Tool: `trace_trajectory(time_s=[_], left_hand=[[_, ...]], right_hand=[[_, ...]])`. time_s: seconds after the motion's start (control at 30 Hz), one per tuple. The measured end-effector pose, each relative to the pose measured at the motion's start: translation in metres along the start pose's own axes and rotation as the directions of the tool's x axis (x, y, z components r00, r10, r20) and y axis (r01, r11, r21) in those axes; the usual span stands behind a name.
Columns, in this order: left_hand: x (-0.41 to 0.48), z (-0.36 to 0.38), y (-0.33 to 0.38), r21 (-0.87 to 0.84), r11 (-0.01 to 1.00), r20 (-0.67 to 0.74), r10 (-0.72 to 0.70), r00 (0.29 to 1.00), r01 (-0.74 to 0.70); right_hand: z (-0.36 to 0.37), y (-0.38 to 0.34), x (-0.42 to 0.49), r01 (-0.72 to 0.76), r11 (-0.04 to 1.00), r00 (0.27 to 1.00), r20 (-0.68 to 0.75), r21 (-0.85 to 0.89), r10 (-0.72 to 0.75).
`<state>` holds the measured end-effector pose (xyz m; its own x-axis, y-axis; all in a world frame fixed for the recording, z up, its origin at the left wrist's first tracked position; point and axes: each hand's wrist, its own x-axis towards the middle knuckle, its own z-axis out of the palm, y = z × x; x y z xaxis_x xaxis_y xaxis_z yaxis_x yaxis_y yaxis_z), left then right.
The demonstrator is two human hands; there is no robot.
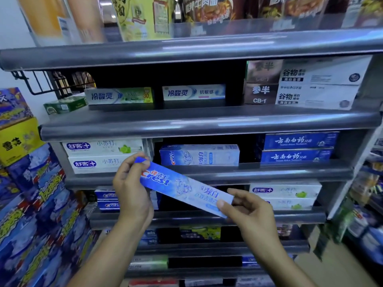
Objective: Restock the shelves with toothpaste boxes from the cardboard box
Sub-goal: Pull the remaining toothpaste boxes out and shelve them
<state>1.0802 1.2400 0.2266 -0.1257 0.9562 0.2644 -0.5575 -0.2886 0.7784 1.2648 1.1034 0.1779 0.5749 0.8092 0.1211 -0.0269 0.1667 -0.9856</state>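
A blue and white Crest toothpaste box is held in the air in front of the shelves, tilted down to the right. My left hand pinches its upper left end. My right hand grips its lower right end between thumb and fingers. Just behind it, one matching Crest box lies on the middle shelf with dark room above it. The cardboard box is not in view.
White Saky boxes and blue boxes flank the Crest slot. Other toothpaste boxes fill the upper shelf and the lower shelves. Stacked blue and yellow drink cartons stand at the left. More goods hang at the right edge.
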Motion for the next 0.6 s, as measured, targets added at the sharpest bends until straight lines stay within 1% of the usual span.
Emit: trace_trajectory(time_s=[0.1, 0.17, 0.2, 0.3, 0.37, 0.43, 0.5, 0.57, 0.6], left_hand=[[0.007, 0.001, 0.000, 0.086, 0.996, 0.154, -0.049, 0.987, 0.036], [0.013, 0.001, -0.001, 0.209, 0.977, 0.200, -0.076, 0.977, 0.034], [0.016, 0.002, 0.000, 0.301, 0.953, 0.212, -0.077, 0.974, 0.010], [0.027, 0.005, -0.002, 0.573, 0.813, 0.272, -0.067, 0.960, -0.105], [0.031, 0.008, -0.005, 0.695, 0.694, 0.316, -0.060, 0.947, -0.188], [0.036, 0.013, -0.007, 0.750, 0.612, 0.340, -0.029, 0.940, -0.253], [0.040, 0.021, -0.009, 0.773, 0.552, 0.353, 0.037, 0.935, -0.313], [0.045, 0.029, -0.012, 0.795, 0.516, 0.339, 0.055, 0.939, -0.318], [0.048, 0.031, -0.012, 0.813, 0.490, 0.334, 0.053, 0.941, -0.316]], right_hand=[[-0.010, -0.018, 0.012, 0.144, 0.989, 0.984, -0.103, -0.032, -0.146], [-0.014, -0.030, 0.025, 0.237, 0.968, 0.958, -0.150, -0.078, -0.246], [-0.015, -0.035, 0.032, 0.278, 0.955, 0.943, -0.160, -0.104, -0.292], [-0.018, -0.044, 0.057, 0.337, 0.925, 0.915, -0.169, -0.175, -0.366], [-0.017, -0.043, 0.074, 0.341, 0.911, 0.906, -0.178, -0.231, -0.384], [-0.014, -0.038, 0.088, 0.354, 0.896, 0.890, -0.198, -0.266, -0.411], [-0.009, -0.034, 0.098, 0.363, 0.896, 0.879, -0.226, -0.255, -0.420], [-0.004, -0.033, 0.105, 0.357, 0.892, 0.874, -0.239, -0.278, -0.424], [-0.002, -0.033, 0.108, 0.359, 0.875, 0.869, -0.226, -0.325, -0.440]])
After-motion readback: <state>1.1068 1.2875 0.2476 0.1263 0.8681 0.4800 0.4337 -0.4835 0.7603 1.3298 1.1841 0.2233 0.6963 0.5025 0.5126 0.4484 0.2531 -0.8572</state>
